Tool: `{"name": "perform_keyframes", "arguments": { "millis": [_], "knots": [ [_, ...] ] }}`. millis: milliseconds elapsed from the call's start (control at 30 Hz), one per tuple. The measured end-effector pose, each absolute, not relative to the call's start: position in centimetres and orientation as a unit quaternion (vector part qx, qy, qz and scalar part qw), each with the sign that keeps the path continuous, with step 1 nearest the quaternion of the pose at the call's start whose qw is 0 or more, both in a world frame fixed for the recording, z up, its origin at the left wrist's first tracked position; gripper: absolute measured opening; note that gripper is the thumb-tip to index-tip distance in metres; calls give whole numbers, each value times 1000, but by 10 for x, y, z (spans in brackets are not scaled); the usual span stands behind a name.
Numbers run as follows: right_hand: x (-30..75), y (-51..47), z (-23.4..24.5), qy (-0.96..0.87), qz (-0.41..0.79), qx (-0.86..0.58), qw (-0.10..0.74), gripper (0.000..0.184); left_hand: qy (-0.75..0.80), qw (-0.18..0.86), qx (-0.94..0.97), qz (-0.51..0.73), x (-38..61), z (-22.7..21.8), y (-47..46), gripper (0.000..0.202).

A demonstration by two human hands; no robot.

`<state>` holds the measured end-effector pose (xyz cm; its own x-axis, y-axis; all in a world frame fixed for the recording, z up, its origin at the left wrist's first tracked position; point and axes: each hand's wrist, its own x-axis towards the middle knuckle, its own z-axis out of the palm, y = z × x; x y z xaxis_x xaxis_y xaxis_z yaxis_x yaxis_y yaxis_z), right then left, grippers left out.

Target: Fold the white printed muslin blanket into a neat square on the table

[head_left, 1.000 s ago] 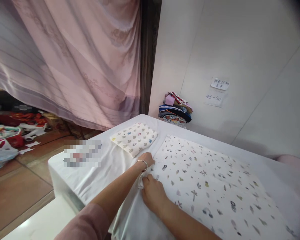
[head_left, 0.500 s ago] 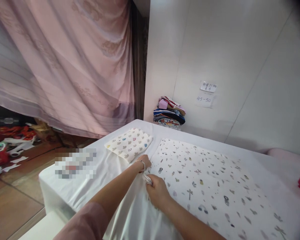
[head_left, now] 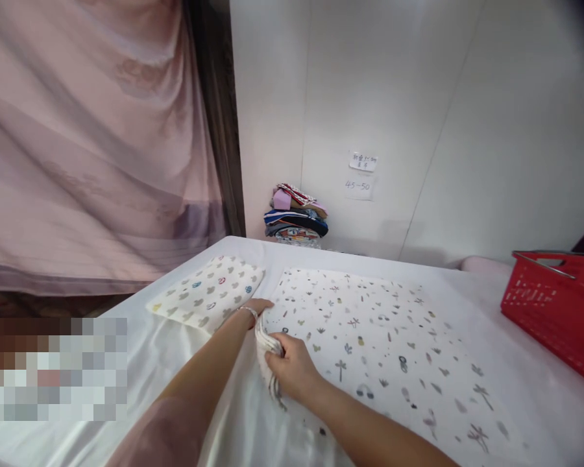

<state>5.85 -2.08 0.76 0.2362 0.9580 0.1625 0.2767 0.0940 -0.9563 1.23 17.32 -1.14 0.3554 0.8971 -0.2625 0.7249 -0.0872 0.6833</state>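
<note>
The white cloth (head_left: 379, 347), printed with small muted motifs, spreads flat rightward from the grip. Within the grip, its edge bunches into folds.

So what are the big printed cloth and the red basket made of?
Big printed cloth: matte fabric, perhaps cotton; its edge bunches into soft folds in the right hand, but the fibre can't be told by eye. Red basket: probably moulded plastic, fairly smooth, going by its even colour and small wall holes.
</note>
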Motion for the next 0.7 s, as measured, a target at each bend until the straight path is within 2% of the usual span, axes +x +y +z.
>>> {"name": "perform_keyframes", "arguments": {
  "millis": [300,533,700],
  "knots": [
    [97,-46,35,-432,428,-522,598,22,554,576,589,118,64,5,196,12],
    [149,-87,49,-349,443,-530,633,16,522,650,518,188,123,14,223,9],
    [200,-134,42,-256,432,-561,658,27,462,687,504,245,196,41,223,7]
  ]
}}
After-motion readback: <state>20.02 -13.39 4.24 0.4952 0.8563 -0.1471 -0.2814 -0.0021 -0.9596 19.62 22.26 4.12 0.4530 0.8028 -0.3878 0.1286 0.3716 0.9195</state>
